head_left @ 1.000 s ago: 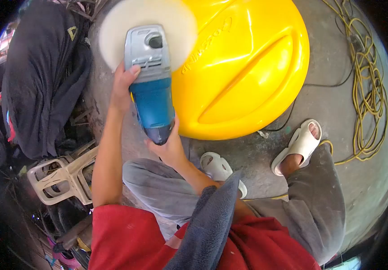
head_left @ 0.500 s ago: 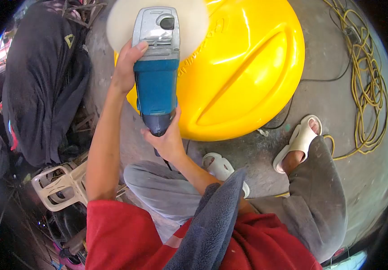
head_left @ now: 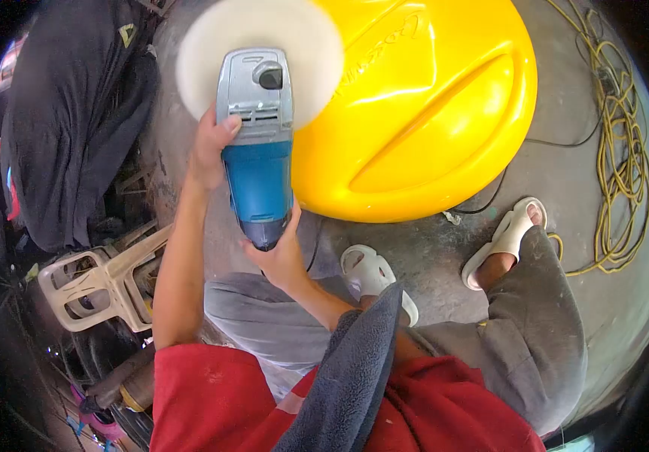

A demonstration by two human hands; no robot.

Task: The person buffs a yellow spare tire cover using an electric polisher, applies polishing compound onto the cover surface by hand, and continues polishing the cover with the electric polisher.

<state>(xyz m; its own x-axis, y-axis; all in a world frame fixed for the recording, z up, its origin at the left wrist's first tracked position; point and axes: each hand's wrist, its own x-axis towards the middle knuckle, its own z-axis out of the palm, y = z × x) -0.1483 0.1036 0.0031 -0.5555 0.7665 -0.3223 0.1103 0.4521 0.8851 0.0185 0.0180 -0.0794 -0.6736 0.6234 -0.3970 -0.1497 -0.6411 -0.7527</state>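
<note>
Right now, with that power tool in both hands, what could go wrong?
The left hand grips the power tool close to the blurred, probably spinning white pad; a slip might bring the fingers against it. The dark grey towel hangs loose and could swing into the tool if the person leans forward. The yellow cord runs close to an open-toed sandal, so a step might snag it.

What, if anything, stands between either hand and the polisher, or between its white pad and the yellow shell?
Nothing visible does. The left hand and right hand both hold the polisher directly. In view, the white pad overlaps the edge of the yellow shell; the pad's underside is hidden, so contact cannot be told.
</note>
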